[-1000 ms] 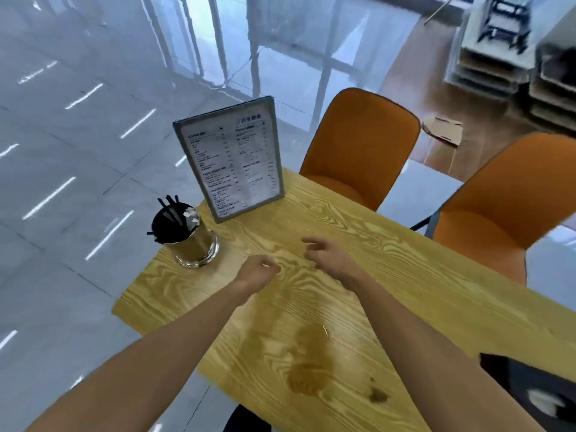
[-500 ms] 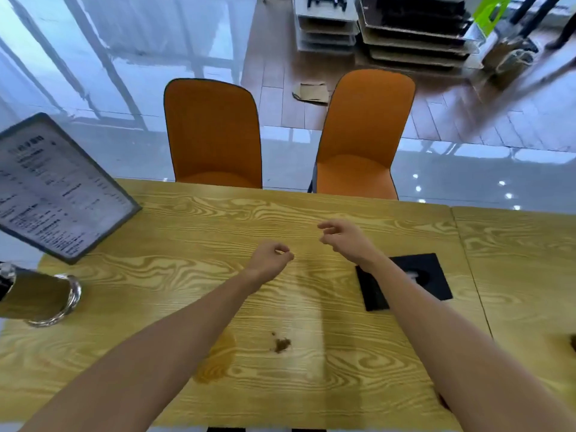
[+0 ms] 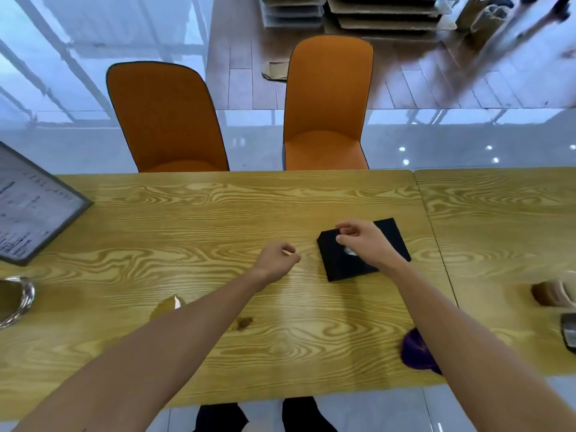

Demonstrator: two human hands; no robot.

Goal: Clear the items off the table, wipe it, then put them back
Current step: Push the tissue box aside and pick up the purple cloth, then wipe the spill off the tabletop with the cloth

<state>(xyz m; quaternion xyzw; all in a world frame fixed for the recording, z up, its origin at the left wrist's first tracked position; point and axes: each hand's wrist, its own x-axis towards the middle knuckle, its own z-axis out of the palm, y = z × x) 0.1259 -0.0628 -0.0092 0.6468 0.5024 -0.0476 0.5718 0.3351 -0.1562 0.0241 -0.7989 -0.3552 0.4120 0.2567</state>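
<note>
A wooden table [image 3: 193,219] fills the view, with brown spill stains [image 3: 243,322] near its front. A black square box [image 3: 346,263] lies right of centre, and my right hand [image 3: 364,241] hovers over it with fingers loosely curled, holding nothing. My left hand [image 3: 276,258] floats just left of the box, fingers curled into a loose fist, empty. A framed menu stand [image 3: 34,210] leans at the far left, and a shiny metal holder [image 3: 15,299] is cut off by the left edge. A purple cloth [image 3: 414,350] peeks out under my right forearm.
Two orange chairs [image 3: 168,120] [image 3: 327,104] stand behind the table. A second table [image 3: 498,219] adjoins on the right, carrying a brown cup lying on its side [image 3: 551,293] and a dark object [image 3: 568,333] at the frame edge. Stacked trays sit on the floor beyond.
My view has swung right, pushing the menu and the holder to the left edge. My right hand has come over the black box, and the left hand followed to the right.
</note>
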